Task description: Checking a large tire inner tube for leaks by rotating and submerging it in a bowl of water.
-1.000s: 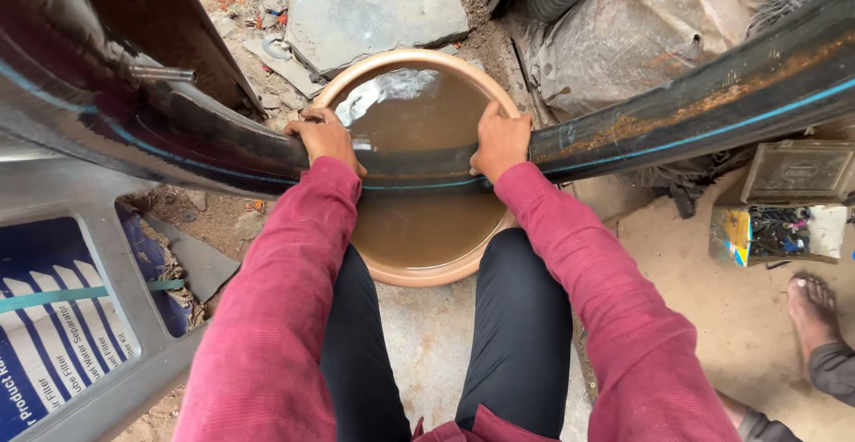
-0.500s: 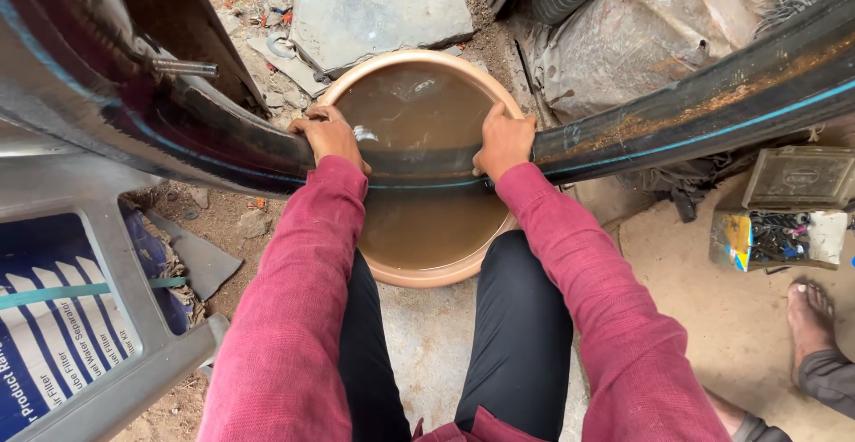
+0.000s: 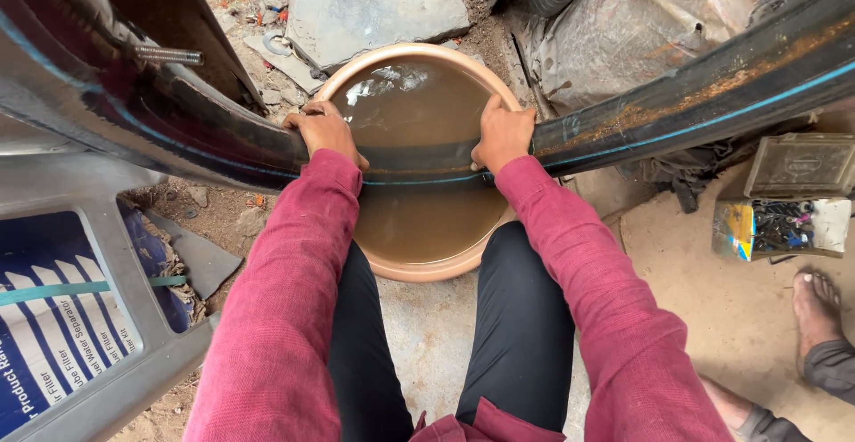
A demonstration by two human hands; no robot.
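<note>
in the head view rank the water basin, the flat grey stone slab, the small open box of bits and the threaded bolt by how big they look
1. Water basin, the largest.
2. Grey stone slab, though it lies farther from the camera and is cut off at the top, so the gap is unsure.
3. Open box of bits.
4. Threaded bolt, the smallest.

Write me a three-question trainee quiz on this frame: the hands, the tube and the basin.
1. True or false: both hands grip the black rubber tube where it passes over the basin.
2. What fills the basin? A) dry sand B) muddy brown water C) clear oil
3. Fill in: beyond the right hand, to the right, an open box of small parts lies on the ground beside another person's bare ____.

Key
1. True: the left hand and the right hand both clasp it.
2. B
3. foot
</note>
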